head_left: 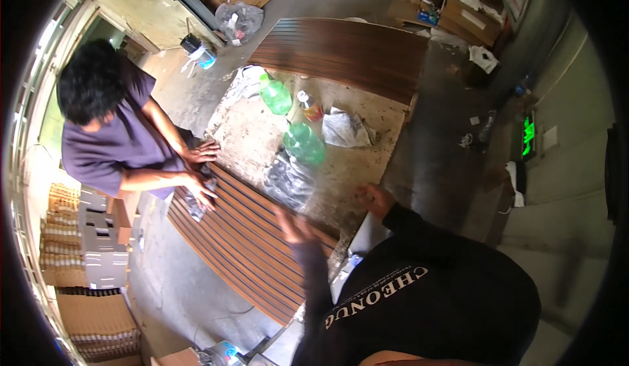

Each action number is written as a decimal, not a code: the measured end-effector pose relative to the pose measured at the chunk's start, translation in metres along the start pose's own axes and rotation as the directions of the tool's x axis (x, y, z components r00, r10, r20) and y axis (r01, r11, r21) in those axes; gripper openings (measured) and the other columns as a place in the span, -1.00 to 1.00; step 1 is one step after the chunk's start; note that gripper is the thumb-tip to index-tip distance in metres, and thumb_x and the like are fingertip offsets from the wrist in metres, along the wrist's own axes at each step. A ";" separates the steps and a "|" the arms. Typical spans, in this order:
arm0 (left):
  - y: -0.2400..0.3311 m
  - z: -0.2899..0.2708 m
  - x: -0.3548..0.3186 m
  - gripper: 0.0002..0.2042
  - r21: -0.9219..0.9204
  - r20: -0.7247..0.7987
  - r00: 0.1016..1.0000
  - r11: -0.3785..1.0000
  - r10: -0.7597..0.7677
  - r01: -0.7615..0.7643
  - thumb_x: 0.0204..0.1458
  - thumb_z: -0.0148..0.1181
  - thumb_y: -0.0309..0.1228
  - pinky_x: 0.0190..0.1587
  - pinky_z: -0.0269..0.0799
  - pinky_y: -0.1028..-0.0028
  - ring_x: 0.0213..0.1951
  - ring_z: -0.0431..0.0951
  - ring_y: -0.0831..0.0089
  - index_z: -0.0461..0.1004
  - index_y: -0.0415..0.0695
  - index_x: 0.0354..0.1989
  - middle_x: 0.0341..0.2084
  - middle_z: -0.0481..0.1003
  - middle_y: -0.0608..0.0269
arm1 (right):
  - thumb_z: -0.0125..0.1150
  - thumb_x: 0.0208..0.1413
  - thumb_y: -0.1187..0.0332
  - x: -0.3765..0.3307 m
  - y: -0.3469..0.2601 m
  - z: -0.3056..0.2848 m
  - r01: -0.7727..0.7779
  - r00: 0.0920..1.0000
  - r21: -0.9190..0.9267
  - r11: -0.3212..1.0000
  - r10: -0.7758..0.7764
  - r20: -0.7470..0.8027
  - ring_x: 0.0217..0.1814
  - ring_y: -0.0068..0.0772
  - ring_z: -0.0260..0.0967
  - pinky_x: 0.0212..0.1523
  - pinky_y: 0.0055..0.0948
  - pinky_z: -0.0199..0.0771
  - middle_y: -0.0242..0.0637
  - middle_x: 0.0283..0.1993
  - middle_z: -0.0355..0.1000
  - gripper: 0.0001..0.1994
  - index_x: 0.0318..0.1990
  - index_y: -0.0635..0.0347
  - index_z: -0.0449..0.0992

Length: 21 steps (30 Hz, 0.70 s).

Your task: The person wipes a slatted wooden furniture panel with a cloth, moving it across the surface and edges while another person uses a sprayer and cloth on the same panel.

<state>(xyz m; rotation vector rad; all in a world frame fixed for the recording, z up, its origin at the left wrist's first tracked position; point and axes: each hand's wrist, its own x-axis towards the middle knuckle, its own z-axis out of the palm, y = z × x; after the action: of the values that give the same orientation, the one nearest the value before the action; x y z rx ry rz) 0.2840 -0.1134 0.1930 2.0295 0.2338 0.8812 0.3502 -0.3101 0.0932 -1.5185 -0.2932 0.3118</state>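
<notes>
Left hand blurred over the near panel, grip loose, fingers spread, holding nothing; contact with the panel can't be told. Right hand to the right at the surface edge, fingers curled half open, empty as far as shows. Near panel is long, ribbed, brown wood-look slats with dark grooves, lying across the near left of the dusty surface. Co-worker in purple at left presses both hands on the panel's left end, a clear plastic scrap under one. Second ribbed panel at far end. Green plastic bottles and crumpled bags lie between.
</notes>
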 end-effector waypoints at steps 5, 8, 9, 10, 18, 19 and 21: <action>0.027 0.021 -0.074 -0.76 0.107 0.260 0.896 0.933 -0.359 0.343 0.17 -0.04 -0.41 -0.23 0.48 0.41 -0.28 0.58 0.30 0.44 -0.22 -0.06 -0.36 0.56 0.02 | 0.19 -0.02 0.28 0.051 -0.015 -0.053 0.080 0.984 -0.395 0.915 -0.135 -0.112 -0.02 -0.09 0.36 -0.02 -0.22 0.36 -0.13 -0.03 0.38 -0.63 -0.04 0.17 0.39; 0.041 0.033 -0.074 -0.79 0.167 0.344 0.876 0.941 -0.337 0.296 0.16 -0.04 -0.43 -0.23 0.49 0.40 -0.28 0.58 0.31 0.48 -0.23 -0.14 -0.35 0.56 0.02 | 0.24 -0.09 0.27 0.105 -0.020 -0.065 0.408 0.862 -0.656 0.635 -0.504 0.048 0.10 -0.13 0.27 0.13 -0.11 0.19 -0.21 0.03 0.36 -0.61 -0.06 0.13 0.41; 0.040 0.039 -0.072 -0.79 0.176 0.368 0.882 0.954 -0.294 0.245 0.16 -0.03 -0.43 -0.24 0.49 0.40 -0.29 0.58 0.31 0.48 -0.23 -0.14 -0.35 0.56 0.02 | 0.24 -0.09 0.26 0.124 -0.030 -0.063 0.412 0.867 -0.727 0.549 -0.482 0.127 0.20 -0.14 0.17 0.18 -0.09 0.10 -0.26 0.08 0.31 -0.60 -0.04 0.10 0.41; 0.041 0.049 -0.072 -0.79 0.161 0.371 0.875 0.949 -0.312 0.270 0.15 -0.02 -0.43 -0.24 0.49 0.41 -0.29 0.58 0.32 0.49 -0.23 -0.14 -0.35 0.56 0.02 | 0.24 -0.08 0.24 0.140 -0.036 -0.069 0.417 0.870 -0.788 0.454 -0.451 0.201 0.29 -0.15 0.06 0.23 -0.07 0.01 -0.30 0.14 0.27 -0.59 -0.02 0.06 0.41; 0.036 0.112 -0.073 -0.81 0.035 0.333 0.892 0.949 -0.307 0.313 0.10 0.09 -0.40 -0.22 0.47 0.48 -0.31 0.58 0.43 0.52 -0.22 -0.18 -0.39 0.58 0.11 | 0.11 0.05 0.04 0.218 -0.024 -0.109 -0.136 0.984 -0.257 0.957 0.101 -0.144 -0.13 -0.09 0.41 -0.10 -0.29 0.40 -0.09 -0.23 0.47 -0.60 -0.14 0.20 0.47; 0.034 0.110 -0.073 -0.80 -0.035 0.323 0.868 0.912 -0.378 0.410 0.12 0.08 -0.39 -0.21 0.46 0.49 -0.31 0.58 0.45 0.52 -0.23 -0.18 -0.39 0.58 0.13 | 0.00 0.15 0.09 0.213 -0.030 -0.117 -0.156 0.984 0.059 0.986 0.160 -0.076 -0.06 -0.21 0.40 -0.02 -0.29 0.38 -0.12 -0.11 0.46 -0.60 -0.06 0.25 0.42; 0.042 0.109 -0.051 -0.74 -0.094 0.277 0.844 0.861 -0.460 0.500 0.13 0.01 -0.41 -0.18 0.43 0.45 -0.27 0.52 0.41 0.43 -0.31 -0.09 -0.32 0.54 0.10 | -0.11 0.23 0.16 0.194 -0.057 -0.126 -0.149 0.986 0.681 0.717 0.053 0.160 -0.03 -0.30 0.40 0.05 -0.32 0.37 -0.17 -0.01 0.42 -0.59 0.04 0.31 0.34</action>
<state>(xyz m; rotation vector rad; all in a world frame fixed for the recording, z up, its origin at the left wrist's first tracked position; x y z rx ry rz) 0.3128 -0.2342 0.1623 1.7838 0.4925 0.3150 0.5778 -0.3549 0.1448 -0.7629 -0.1615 0.5429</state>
